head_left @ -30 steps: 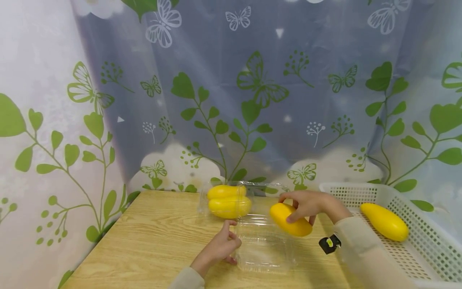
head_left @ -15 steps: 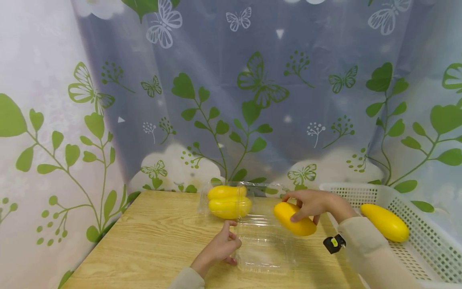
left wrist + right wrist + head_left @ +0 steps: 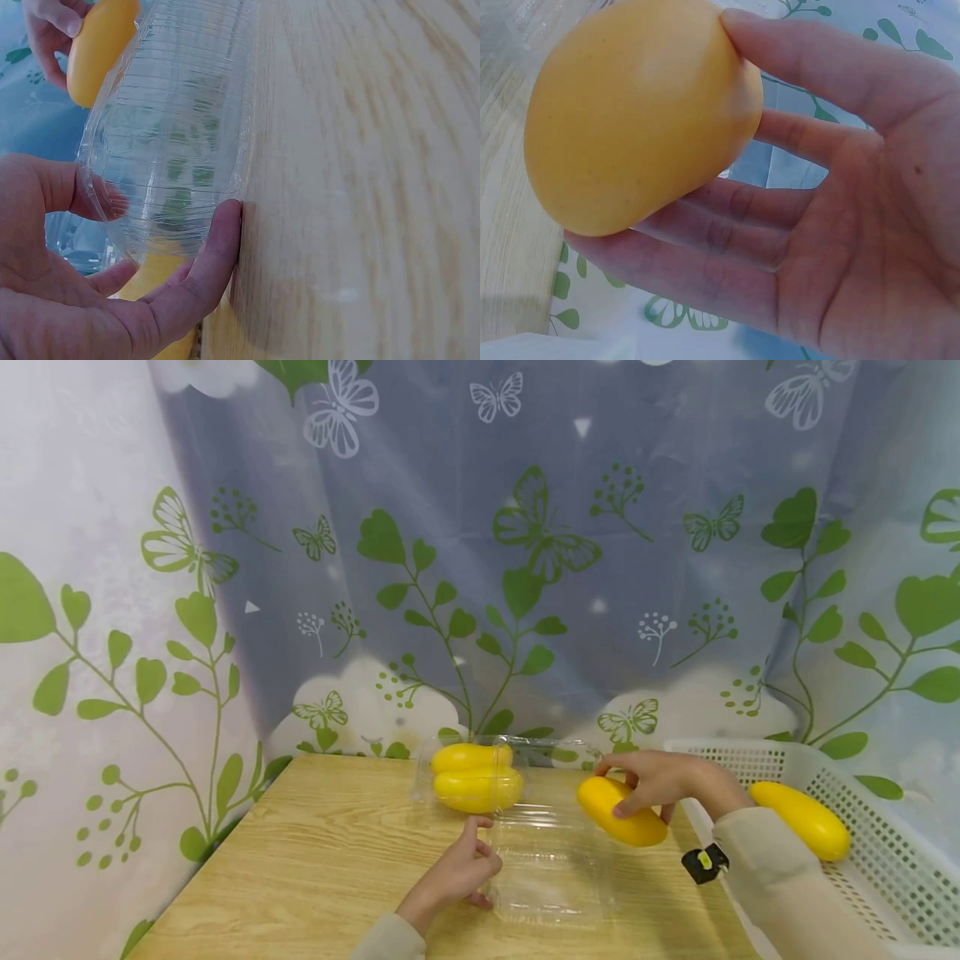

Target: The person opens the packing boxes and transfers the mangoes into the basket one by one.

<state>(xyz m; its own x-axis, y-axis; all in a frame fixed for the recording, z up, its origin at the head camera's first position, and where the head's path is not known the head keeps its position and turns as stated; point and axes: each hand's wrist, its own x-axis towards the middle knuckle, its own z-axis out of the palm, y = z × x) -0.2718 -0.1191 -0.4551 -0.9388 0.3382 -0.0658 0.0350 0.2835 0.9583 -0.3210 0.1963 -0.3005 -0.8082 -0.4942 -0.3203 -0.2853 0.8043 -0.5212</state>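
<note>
My right hand [image 3: 663, 781] holds a yellow mango [image 3: 621, 812] in the air, just right of a clear plastic clamshell container [image 3: 551, 881]. In the right wrist view, its thumb and fingers [image 3: 675, 262] wrap round the mango [image 3: 630, 120]. At the container's left side is my left hand [image 3: 457, 872]. The left wrist view has this hand gripping the ribbed wall of the container [image 3: 165, 112], with a thumb and a finger [image 3: 214, 255] on either side. Two more mangoes [image 3: 477, 789] lie side by side at the back, behind clear plastic.
A white perforated basket [image 3: 892, 810] stands on the right, with one mango [image 3: 801, 820] in it. The wooden table [image 3: 315, 860] reaches back to a curtain [image 3: 450, 610] printed with leaves and butterflies. A small black device [image 3: 705, 863] sits at the right wrist.
My right hand has drifted a little to the right with the mango, away from the container and nearer the basket. The left hand and the container have stayed put.
</note>
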